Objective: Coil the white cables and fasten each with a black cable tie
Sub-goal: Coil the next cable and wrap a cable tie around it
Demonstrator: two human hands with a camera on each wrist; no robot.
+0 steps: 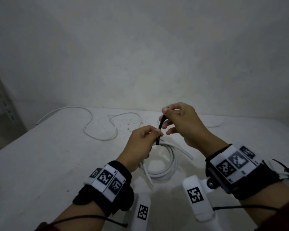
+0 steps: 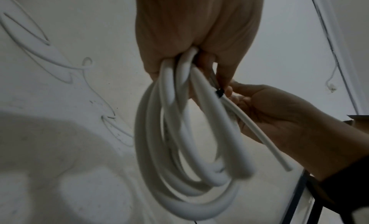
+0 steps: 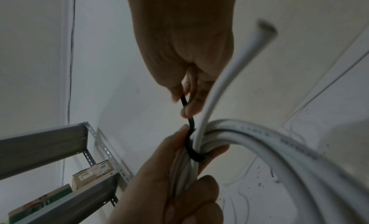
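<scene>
My left hand (image 1: 141, 144): fingers curled round the coiled white cable (image 1: 163, 161), held just above the table (image 1: 40, 155).
My right hand (image 1: 182, 124): pinches the free tail of the black cable tie (image 1: 160, 126).
Tie: looped around the coil's bunched strands.
Second white cable (image 1: 97, 125): loose on the table behind.
</scene>
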